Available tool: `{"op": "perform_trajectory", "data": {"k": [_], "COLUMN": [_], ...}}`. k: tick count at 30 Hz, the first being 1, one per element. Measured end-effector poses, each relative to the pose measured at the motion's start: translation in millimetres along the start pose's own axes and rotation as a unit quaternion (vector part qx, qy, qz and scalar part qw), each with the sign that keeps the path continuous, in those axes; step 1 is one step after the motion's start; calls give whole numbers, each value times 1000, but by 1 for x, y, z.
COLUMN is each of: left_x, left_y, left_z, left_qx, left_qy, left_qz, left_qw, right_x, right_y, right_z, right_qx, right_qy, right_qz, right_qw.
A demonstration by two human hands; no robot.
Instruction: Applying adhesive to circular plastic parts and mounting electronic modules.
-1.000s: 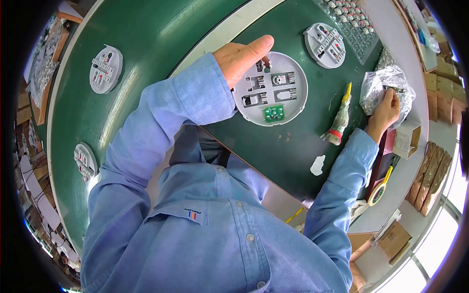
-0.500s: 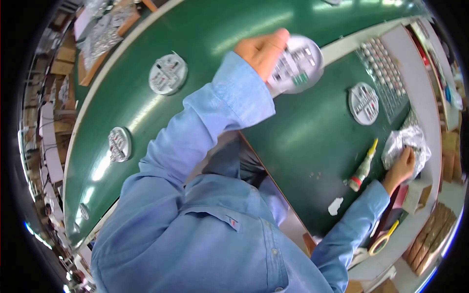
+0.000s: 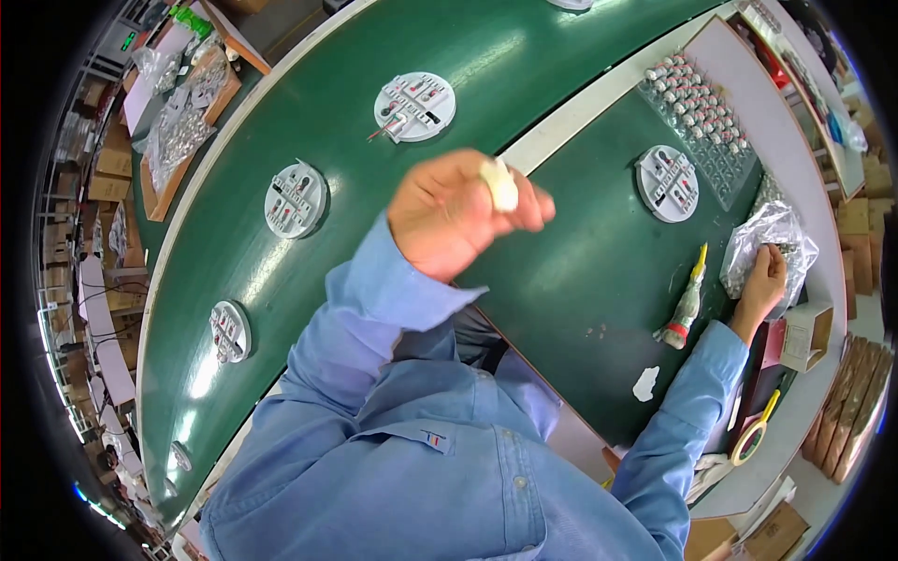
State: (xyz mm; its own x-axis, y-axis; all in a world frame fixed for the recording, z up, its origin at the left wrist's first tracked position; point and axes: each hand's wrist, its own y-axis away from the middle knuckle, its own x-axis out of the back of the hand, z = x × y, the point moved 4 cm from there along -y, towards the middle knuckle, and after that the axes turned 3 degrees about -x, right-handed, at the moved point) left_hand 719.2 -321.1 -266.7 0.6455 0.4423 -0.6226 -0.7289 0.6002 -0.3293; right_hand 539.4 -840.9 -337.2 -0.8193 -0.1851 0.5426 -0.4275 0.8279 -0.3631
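My left hand (image 3: 458,210) is raised between the green belt and the work table, its fingers apart and no part held. A cream cover, like a finger cot, shows on one fingertip (image 3: 500,185). Just beyond it, a round white disc with small components (image 3: 414,106) lies on the belt, red wires at its edge. My right hand (image 3: 765,285) has its fingertips pinched at the opening of a clear plastic bag (image 3: 793,227) of small metal parts; what they grip is hidden. A similar disc (image 3: 667,183) rests on the table, left of that bag.
On the table are a clear tray of small round parts (image 3: 697,107), a yellow-tipped bottle (image 3: 687,304) and a white scrap (image 3: 645,383). Yellow-handled scissors (image 3: 756,430) and an open carton (image 3: 806,337) stand at the right edge. More discs (image 3: 296,199) sit along the belt.
My left hand has let go of the disc, which now lies on the belt, and has drawn back toward me. My right hand stays at the bag.
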Motion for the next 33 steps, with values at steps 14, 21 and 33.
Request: {"op": "perform_trajectory", "data": {"k": [14,21,33], "left_x": [-26,-31,-42], "left_y": [20,30,39], "left_z": [-75,-102,-85], "left_qx": [82,79,107], "left_qy": [416,438,356], "left_qz": [-294,-271,-296], "left_qw": [856,853,880], "right_x": [1,-68,-74], "right_y": [91,236,253], "right_z": [-194,-329,-315], "right_qx": [19,-187,-173], "right_qy": [-107,-344,-357], "right_qz": [-85,-647,-646], "right_qw": [990,654,652]}}
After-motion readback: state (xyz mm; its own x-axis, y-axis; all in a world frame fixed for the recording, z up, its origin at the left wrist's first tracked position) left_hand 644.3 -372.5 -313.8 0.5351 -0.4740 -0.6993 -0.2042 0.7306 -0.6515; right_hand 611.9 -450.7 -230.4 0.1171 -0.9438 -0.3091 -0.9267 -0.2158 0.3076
